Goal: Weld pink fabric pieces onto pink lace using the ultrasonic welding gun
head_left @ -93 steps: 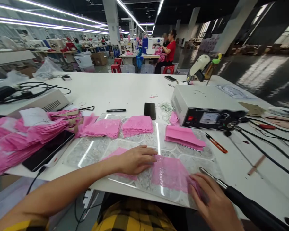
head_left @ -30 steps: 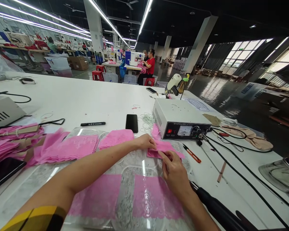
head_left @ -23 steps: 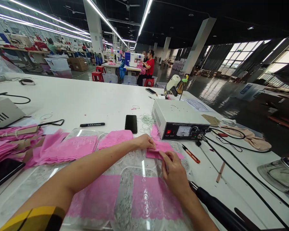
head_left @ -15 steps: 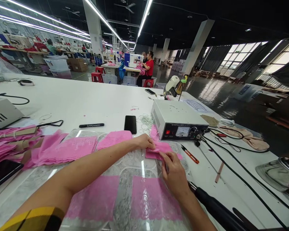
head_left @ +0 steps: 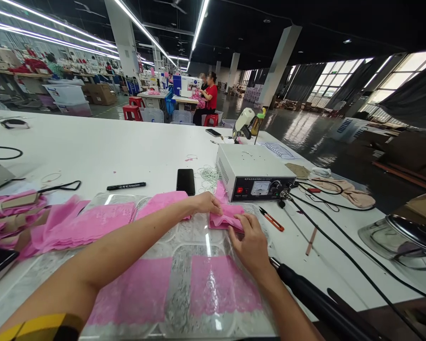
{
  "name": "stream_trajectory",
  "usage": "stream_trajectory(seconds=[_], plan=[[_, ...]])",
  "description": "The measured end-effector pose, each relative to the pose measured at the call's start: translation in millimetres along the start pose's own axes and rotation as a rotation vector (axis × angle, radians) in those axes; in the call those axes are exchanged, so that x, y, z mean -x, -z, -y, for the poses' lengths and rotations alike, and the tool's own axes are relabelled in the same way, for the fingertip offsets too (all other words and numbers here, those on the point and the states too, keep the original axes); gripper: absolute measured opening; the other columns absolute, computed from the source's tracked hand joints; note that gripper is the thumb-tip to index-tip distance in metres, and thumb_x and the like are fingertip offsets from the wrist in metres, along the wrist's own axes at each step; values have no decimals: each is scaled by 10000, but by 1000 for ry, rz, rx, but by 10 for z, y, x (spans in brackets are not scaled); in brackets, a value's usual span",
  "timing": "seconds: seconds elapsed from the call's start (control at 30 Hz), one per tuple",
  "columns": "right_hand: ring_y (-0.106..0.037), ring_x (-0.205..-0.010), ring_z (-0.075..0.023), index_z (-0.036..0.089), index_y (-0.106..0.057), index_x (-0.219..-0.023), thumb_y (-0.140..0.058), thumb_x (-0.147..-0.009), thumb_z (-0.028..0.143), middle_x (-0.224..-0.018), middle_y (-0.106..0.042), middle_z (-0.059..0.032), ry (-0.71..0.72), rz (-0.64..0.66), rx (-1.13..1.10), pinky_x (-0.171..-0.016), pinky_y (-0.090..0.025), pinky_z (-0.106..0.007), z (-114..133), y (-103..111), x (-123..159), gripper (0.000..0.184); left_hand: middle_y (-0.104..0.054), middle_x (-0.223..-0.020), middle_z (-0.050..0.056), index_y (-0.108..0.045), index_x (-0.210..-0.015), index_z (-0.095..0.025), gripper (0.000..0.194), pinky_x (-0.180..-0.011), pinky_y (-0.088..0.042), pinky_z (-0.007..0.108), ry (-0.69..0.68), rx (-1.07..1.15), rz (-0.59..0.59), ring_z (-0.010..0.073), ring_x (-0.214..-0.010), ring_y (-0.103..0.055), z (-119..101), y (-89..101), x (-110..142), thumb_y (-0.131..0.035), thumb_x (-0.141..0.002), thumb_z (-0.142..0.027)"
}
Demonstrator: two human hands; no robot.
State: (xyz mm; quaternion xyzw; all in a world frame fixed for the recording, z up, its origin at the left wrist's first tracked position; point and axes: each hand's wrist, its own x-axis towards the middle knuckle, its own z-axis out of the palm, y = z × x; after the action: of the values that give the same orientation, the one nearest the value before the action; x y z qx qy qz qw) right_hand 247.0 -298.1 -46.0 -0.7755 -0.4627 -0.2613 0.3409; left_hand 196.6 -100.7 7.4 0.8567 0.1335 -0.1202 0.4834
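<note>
Cloth (head_left: 227, 219) seems partway through parting or folding, pinched in the narrow grip of left hand (head_left: 206, 203) and right hand (head_left: 250, 237), the next move calling for gentleness.

Strip lights (head_left: 199, 26) are glowing under the dark ceiling (head_left: 248, 23) above me, and daylight from tall windows (head_left: 335, 80) is gleaming off the floor (head_left: 298, 124).

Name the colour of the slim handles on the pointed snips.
The handles are orange, seen best in the head view.
</note>
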Motion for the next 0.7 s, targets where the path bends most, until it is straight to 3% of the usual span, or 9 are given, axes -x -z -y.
stream_trajectory(seconds=[0.17,0.33,0.47,0.7], plan=[[-553,-855,-211,180,-634,-873,-533,-846,169,-891,-610,-75,36,8,37,-773,-467,-364,-4,42,-7,105,-632,-1079,61,-618,-1070,-121,247,-821,-544,382,6,-75,38,203,-950,-630,-44,58,52,-599,-930,-324],[-547,-807,-190,180,-608,-870,-525,-846,90,-814,-629,-41,158,65,-19,-755,-426,-339,100,245,109,124,-686,-904,29,-689,-873,-125,104,-782,-519,306,0,-147,86,165,-861,-641,-87,58,303,-683,-841,-225],[-542,-787,-171,181,-599,-908,-538,-847,47,-805,-623,-38,288,129,-106,-747,-435,-316,180,470,272,159,-698,-799,-2,-730,-724,-158,31,-673,-454,209,-4,-191,146,137,-773,-627,-116,-93,584,-705,-740,-149],[-544,-815,-167,148,-619,-1003,-530,-811,-50,-837,-607,-67,452,195,-237,-750,-471,-323,175,733,526,290,-682,-790,-2,-740,-711,-180,48,-619,-413,203,-39,-303,213,130,-730,-597,-154,-464,972,-710,-743,-161]])
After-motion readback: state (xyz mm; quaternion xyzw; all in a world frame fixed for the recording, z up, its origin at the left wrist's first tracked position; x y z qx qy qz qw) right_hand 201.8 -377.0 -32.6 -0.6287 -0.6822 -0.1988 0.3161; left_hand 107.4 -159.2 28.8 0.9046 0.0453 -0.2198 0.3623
